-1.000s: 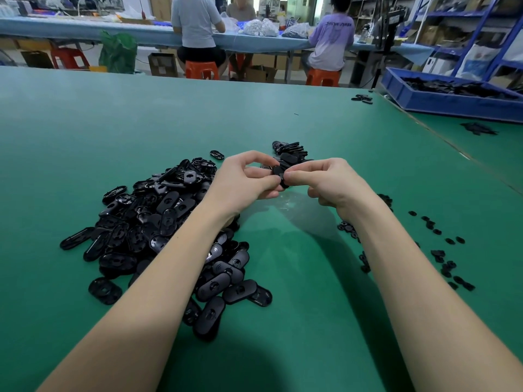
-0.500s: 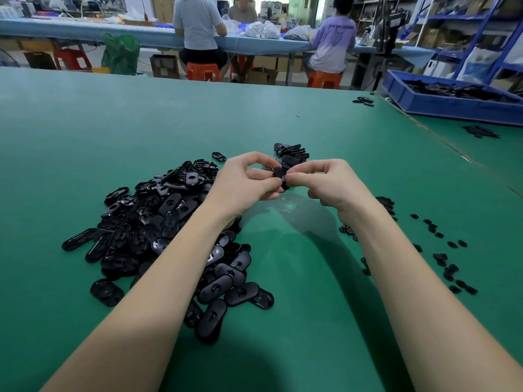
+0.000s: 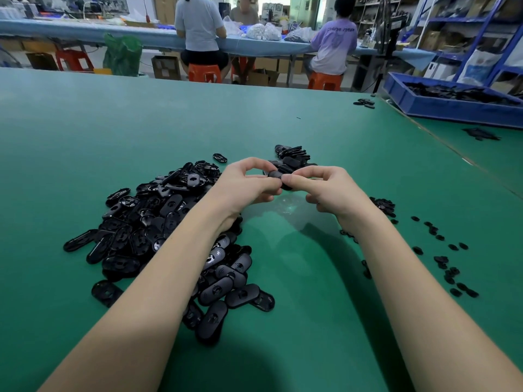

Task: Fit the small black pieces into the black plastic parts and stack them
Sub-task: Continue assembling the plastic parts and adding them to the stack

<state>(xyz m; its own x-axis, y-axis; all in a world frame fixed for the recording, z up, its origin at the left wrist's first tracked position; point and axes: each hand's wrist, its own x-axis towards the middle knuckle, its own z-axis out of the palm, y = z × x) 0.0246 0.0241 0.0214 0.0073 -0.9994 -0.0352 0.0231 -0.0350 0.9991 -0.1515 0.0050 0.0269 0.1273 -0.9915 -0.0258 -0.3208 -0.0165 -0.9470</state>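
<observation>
While both hands stay together as they were a second ago, almost nothing has moved, so I judge the fitting is still in progress. The left hand [image 3: 249, 181] and right hand [image 3: 325, 188] both pinch one black plastic part [image 3: 278, 176] above the green tabletop [image 3: 169, 120]. Smooth, glossy oval parts lie in a loose pile [image 3: 158, 222] on the left; tiny matte small black pieces [image 3: 447, 256] are scattered on the right, and the finished stack [image 3: 291, 157] waits just behind.

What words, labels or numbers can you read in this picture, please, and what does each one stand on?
"CHINA", then a second word too blurred to read: on the back of the purple T-shirt of a seated person.
Embossed marks on the oval black plastic parts: symbols, not text.
Labels on the cardboard boxes on the shelves: too small to read.
</observation>
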